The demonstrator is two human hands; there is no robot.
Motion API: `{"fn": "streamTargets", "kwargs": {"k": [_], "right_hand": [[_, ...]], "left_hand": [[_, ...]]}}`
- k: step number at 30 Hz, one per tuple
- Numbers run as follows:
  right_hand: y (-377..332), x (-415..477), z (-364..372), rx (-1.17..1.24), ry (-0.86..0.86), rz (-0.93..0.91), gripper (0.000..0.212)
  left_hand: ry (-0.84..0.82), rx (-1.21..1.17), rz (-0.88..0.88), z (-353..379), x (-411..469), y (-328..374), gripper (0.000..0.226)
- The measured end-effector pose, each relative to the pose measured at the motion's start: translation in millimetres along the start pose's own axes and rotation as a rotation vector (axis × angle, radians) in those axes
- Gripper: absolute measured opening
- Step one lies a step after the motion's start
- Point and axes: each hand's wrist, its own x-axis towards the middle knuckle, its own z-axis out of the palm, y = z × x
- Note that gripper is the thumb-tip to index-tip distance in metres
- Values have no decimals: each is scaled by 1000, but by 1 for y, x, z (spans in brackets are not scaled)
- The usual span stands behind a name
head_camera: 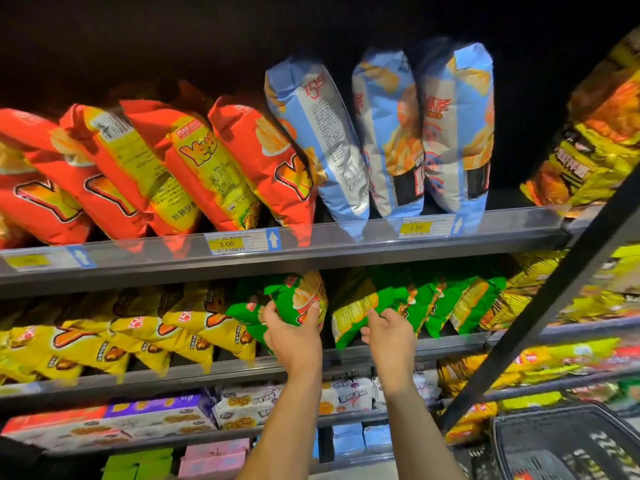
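Note:
My left hand (292,336) grips a green chip bag (299,297) by its lower part and holds it upright at the middle shelf (207,374). My right hand (389,332) is beside it to the right, fingers loosely spread, fingertips touching a leaning green and yellow bag (353,313) in the same row. More green bags (446,299) lean to the right of that one.
Yellow bags (114,341) fill the middle shelf's left. The top shelf (346,244) carries orange bags (194,168) and blue bags (391,133). Boxed snacks (180,417) sit lower. A dark post (540,299) slants at right above a black basket (568,441).

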Motion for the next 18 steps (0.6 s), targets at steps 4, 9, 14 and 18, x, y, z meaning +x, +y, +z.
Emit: {"fn": "streamTargets", "kwargs": {"k": [4,9,14,18], "right_hand": [[-3,1,-5,34,-25,-15,35],[-10,2,-11,64,-20,-46,40],[-13,4,-16,132,-26,-32,38],[-13,2,-21,150,-33,-36,38]], "left_hand": [[32,21,15,11,4,2,85],[54,166,52,23,10,-4,79],[30,229,12,28,9,-9,85],[47,212,-37,26,6,-22,87]]}}
